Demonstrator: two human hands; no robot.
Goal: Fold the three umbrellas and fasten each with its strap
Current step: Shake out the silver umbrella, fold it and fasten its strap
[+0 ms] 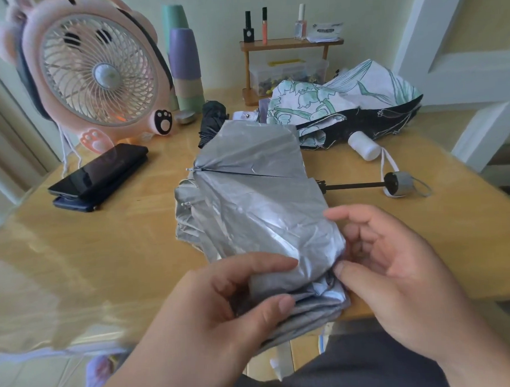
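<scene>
A silver-grey umbrella [256, 193] lies collapsed and loosely bunched in the middle of the wooden table [119, 252]. My left hand [223, 306] grips its near end, thumb on top of the fabric and fingers curled beneath. My right hand [391, 272] sits at the right of that end, its thumb tip against the fabric edge and its fingers loosely bent. Behind lies a floral white, green and black umbrella [346, 101], unfolded, with a white handle [364, 149]. A black folded umbrella [212, 119] rests farther back. A dark shaft with a grey handle [398, 183] extends right.
A pink desk fan [96, 74] stands at the back left, with stacked cups [185, 70] beside it. A black phone on a dark case [101, 176] lies left of the umbrella. A small wooden shelf [291, 44] with nail polish bottles stands at the back.
</scene>
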